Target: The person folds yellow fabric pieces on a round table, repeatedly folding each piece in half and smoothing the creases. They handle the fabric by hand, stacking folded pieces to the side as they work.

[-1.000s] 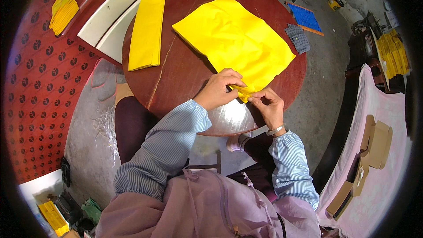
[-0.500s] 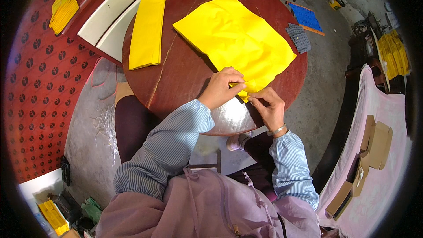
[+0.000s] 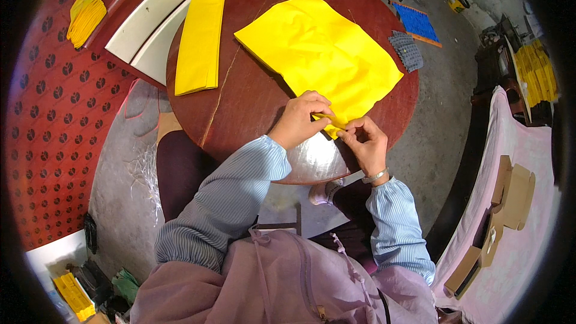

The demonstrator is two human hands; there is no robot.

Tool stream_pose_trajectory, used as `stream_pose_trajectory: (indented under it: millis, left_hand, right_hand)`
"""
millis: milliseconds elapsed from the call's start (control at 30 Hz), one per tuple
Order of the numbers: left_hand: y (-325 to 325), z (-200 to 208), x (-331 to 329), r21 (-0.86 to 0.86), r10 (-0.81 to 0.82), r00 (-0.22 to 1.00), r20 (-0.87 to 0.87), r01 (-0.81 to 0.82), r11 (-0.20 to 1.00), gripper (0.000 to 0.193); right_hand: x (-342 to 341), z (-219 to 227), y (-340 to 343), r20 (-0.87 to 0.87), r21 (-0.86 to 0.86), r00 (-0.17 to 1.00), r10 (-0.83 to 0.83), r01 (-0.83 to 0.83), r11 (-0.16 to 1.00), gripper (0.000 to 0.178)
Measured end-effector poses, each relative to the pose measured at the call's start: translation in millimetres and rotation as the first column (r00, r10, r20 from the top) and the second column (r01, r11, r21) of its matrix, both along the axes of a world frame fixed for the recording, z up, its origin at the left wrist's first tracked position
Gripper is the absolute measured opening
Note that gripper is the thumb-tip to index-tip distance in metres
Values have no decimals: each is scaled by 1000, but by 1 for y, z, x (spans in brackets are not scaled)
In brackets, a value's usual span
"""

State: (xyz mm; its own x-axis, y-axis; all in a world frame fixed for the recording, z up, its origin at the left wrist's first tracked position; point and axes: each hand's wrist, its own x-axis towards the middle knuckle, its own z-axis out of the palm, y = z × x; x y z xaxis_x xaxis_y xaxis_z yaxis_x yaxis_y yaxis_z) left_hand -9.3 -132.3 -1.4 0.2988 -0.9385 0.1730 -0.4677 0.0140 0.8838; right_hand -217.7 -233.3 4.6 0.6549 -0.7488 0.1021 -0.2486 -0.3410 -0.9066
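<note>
A wide yellow fabric sheet (image 3: 321, 48), perhaps a flat bag, lies spread over the round red-brown table (image 3: 252, 102). Its near end narrows to a gathered strip between my hands, close to the table's front edge. My left hand (image 3: 300, 119) pinches that strip from the left, thumb against fingers. From the right, my right hand (image 3: 366, 144) grips the strip's edge between thumb and fingertips. The fingers partly hide the fold there. To the left on the table lies a neatly folded yellow fabric bundle (image 3: 201, 42), apart from both hands.
A grey textured pad (image 3: 406, 51) rests at the table's right edge, near a blue panel with orange edges (image 3: 418, 23). Opened cardboard boxes (image 3: 510, 195) lie on a pink-covered surface (image 3: 480, 204) at right. More yellow stacks (image 3: 87, 17) sit at far left.
My right fingers have shifted slightly at the strip, and the small fold between my hands looks flatter. The left hand has barely moved.
</note>
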Motion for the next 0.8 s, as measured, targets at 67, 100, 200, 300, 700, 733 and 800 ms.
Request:
stream_pose_trajectory:
  millis: [67,100,200,300,700,733,800]
  left_hand:
    - [-2,1,-3,3,31,999,-22,-31,1000,14]
    - [-2,1,-3,31,45,998,-37,-43,999,14]
    - [-2,3,-2,45,50,993,-109,-45,998,14]
    - [0,4,-1,56,31,993,-115,-25,998,15]
    - [3,0,5,-79,-74,996,46,77,994,17]
    - [2,0,3,-43,-49,998,38,51,998,17]
    - [0,-2,-1,9,-6,1000,11,6,1000,17]
  right_hand:
    - [0,3,2,-11,-48,1000,11,-12,999,16]
    - [-2,5,2,-30,-118,999,29,-33,992,15]
    - [-1,9,2,-32,-298,995,94,-100,949,15]
    - [0,10,1,-10,-322,994,110,-107,941,16]
    - [2,3,0,3,-131,999,34,-33,991,15]
    - [2,3,1,0,-138,999,33,-33,990,15]
    - [1,4,1,5,-180,999,51,-49,982,15]
